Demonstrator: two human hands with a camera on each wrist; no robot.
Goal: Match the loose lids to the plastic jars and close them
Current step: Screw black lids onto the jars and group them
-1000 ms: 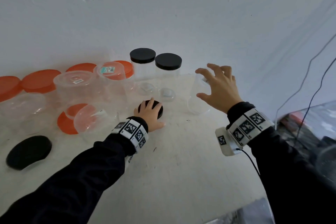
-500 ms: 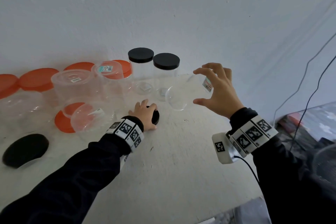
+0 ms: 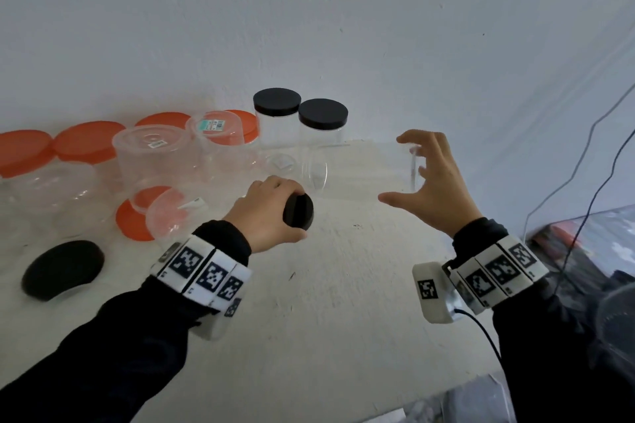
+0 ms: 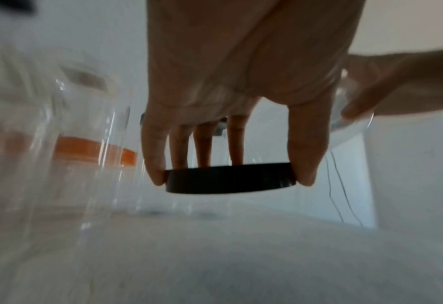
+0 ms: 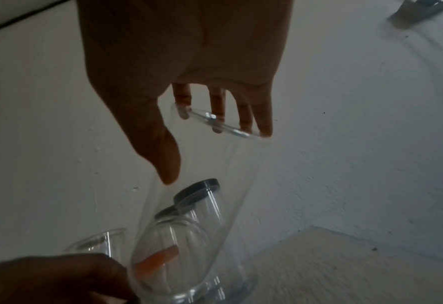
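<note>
While gripped at its rim by the thumb and fingertips of the left hand (image 3: 266, 213), black lid (image 3: 298, 215) raised clear of the white table (image 3: 336, 312). Just beside it, clear plastic jar (image 3: 360, 172) tipped sideways in the right hand (image 3: 434, 182), open mouth toward the lid, fingers clasping its base.

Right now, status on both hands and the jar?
Left hand pinches black lid, lifted. Right hand holds clear jar sideways, mouth toward lid. Nothing between them.
</note>
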